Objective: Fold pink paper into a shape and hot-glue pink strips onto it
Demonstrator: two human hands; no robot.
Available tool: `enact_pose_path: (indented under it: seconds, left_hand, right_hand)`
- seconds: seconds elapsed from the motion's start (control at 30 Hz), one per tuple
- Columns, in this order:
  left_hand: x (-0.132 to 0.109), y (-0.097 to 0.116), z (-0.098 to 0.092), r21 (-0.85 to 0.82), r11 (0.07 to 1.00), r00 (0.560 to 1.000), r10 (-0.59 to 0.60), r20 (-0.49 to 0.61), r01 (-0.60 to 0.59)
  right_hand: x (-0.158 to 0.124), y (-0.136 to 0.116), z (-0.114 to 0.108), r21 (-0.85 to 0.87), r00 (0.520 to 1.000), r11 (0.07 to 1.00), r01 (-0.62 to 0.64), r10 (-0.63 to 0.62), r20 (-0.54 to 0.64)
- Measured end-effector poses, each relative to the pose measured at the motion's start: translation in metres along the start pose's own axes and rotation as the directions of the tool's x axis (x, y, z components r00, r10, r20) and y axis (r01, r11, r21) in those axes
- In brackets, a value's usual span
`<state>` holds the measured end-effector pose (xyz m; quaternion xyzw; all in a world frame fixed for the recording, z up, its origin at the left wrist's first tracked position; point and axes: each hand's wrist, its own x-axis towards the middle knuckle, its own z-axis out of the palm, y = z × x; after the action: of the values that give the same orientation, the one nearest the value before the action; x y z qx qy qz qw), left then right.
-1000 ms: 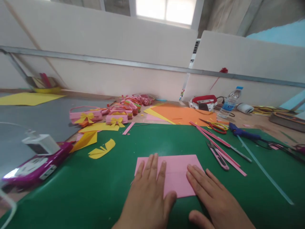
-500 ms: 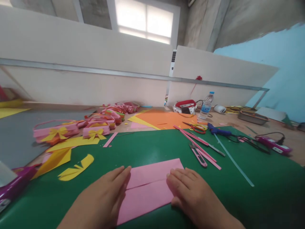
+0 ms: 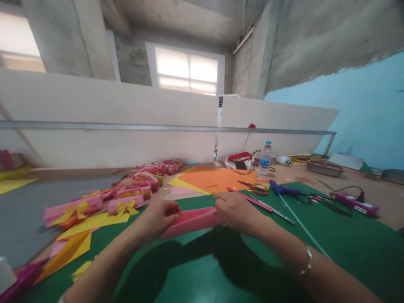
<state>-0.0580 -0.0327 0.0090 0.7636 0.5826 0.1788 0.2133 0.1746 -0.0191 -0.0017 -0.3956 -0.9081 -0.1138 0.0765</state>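
Observation:
A folded sheet of pink paper is held up over the green mat, its long folds standing partly apart. My left hand pinches its left end between thumb and fingers. At the other end, my right hand grips the paper with bent fingers, and a bracelet circles that wrist. Both arms cast dark shadows on the mat below. Beyond my right hand lie a craft knife, a pink strip and red-handled scissors.
Small pink paper baskets with yellow bows stand at the left, beside yellow paper pieces. Orange sheets lie at the back. A blue glue gun, a purple power strip and a water bottle are on the right.
The pink paper, flat on the mat under both hands before, is now lifted, farther forward and partly opened along its folds. Both hands now grip its ends. The camera view has tilted up.

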Motion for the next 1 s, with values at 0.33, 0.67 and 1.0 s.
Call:
enact_pose_path:
  seconds: [0.33,0.67,1.0]
  left_hand:
    - [0.001,-0.009,0.016,-0.21,0.978,0.999,-0.009,0.041,0.018]
    - [-0.002,-0.005,0.033,0.252,0.962,0.982,0.067,0.176,-0.11]
    - [0.001,-0.009,0.04,0.411,0.903,0.99,0.089,0.106,-0.125]
  right_hand:
    - [0.02,0.006,0.047,0.093,0.986,0.986,-0.14,0.13,0.103]
    - [0.019,0.015,0.042,0.241,0.977,0.97,-0.045,-0.008,0.214]
    - [0.003,0.016,0.034,0.149,0.965,0.968,0.202,-0.222,0.136]
